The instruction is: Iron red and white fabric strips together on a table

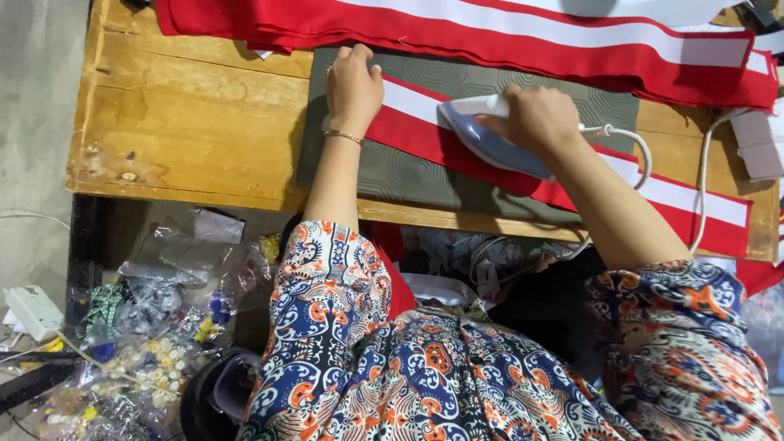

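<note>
My right hand grips the handle of a white and blue electric iron, which rests on a red and white striped cloth strip. The strip lies across a grey patterned mat on a wooden table. My left hand presses flat on the mat at the strip's left end, fingers together, a thin bracelet on the wrist.
A pile of folded red and white cloth lies along the table's far edge. The iron's white cord loops right toward a white box. Plastic bags of beads and a white power strip lie on the floor at left.
</note>
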